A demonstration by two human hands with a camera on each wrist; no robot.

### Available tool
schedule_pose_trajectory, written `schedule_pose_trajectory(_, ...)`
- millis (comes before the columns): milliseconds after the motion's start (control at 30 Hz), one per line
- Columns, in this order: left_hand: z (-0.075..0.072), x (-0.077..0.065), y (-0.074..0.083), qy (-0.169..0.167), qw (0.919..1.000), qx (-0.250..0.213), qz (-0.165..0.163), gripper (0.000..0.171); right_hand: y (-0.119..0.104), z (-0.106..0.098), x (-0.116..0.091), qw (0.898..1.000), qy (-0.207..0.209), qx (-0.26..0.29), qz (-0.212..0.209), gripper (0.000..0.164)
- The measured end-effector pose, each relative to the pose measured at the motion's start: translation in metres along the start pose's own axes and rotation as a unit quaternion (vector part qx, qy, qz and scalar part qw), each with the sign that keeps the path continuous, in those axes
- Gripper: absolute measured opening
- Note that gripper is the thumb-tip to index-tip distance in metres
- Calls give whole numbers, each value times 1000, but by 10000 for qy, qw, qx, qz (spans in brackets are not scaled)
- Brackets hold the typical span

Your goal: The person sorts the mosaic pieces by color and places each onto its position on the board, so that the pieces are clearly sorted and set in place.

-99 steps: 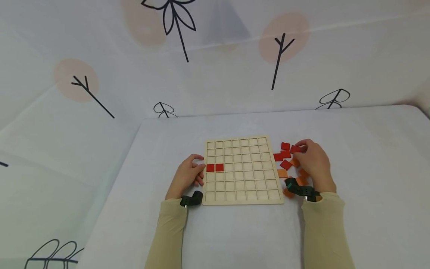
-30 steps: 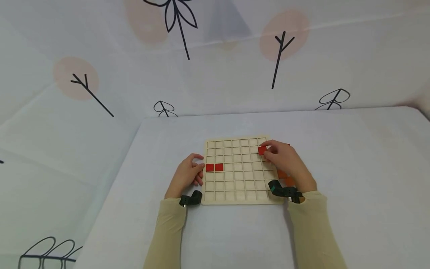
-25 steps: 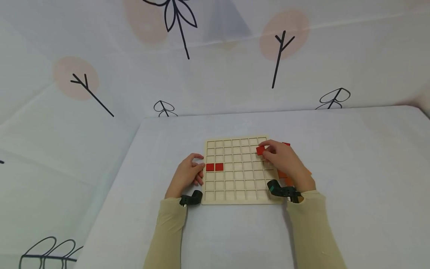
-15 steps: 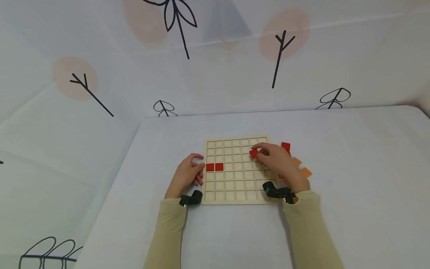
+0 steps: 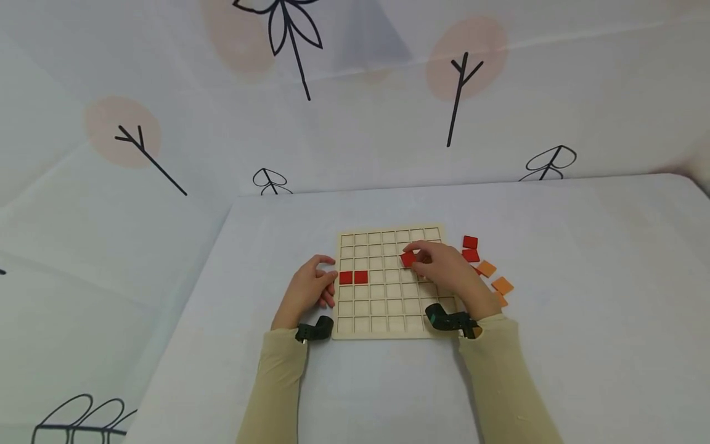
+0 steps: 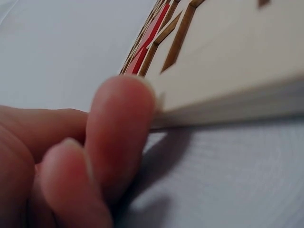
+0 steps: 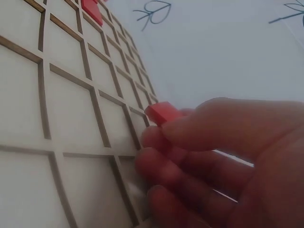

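A pale wooden grid board [image 5: 379, 333] lies on the white-covered table. Two red square tiles, one [image 5: 346, 278] at the left edge and another [image 5: 361, 277] beside it, fill neighbouring cells of the middle row. My right hand [image 5: 448, 270] pinches a third red tile [image 5: 408, 259] between thumb and fingers, over the board's right part. In the right wrist view this tile [image 7: 162, 112] is tilted above the cells. My left hand [image 5: 304, 290] rests at the board's left side, fingers loosely bent; a fingertip [image 6: 121, 118] meets the board's edge in the left wrist view.
Loose red tiles [image 5: 470, 242] and orange tiles [image 5: 502, 285] lie on the table right of the board, some hidden behind my right forearm. Dark wrist cameras [image 5: 315, 328] sit on both wrists. A patterned cloth [image 5: 377, 142] rises behind the table.
My right hand took a red tile from the loose ones at the right and has carried it leftward over the board, most recently slightly nearer me. My left hand stays in place.
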State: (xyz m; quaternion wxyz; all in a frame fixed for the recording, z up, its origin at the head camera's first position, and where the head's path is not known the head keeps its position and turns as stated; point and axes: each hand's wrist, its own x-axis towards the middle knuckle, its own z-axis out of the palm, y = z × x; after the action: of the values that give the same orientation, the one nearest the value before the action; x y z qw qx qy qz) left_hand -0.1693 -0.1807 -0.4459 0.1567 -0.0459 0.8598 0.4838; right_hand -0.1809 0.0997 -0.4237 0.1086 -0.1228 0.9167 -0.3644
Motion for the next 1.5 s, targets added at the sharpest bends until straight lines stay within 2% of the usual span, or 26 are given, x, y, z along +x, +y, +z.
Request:
schedule_pose_trajectory(333, 1, 1, 3, -27, 9999, -67, 136, 29, -2, 1, 2, 9994, -169, -140, -249, 30)
schedule_pose_trajectory(567, 1, 2, 4, -28, 9999, -11, 111, 29, -5, 4, 3, 9994, -231, -91, -243, 30)
schedule_pose_trajectory(767, -1, 1, 4, 2, 9999, -53, 108, 29, -10, 10, 6, 9979, -294, -263, -519, 28)
schedule_pose_trajectory(933, -2, -1, 4, -26, 10000, -55, 72, 30, -18, 15, 4, 9979, -327, -312, -460, 26)
schedule_pose_trajectory(1200, -1, -3, 2, -73, 9999, -97, 10, 30, -23, 24, 4, 9959, -386, -574, -577, 31)
schedule_pose_trajectory(1500, -2, -2, 0, -42, 9998, -41, 180, 29, -25, 27, 7, 9953, -336, -707, -574, 28)
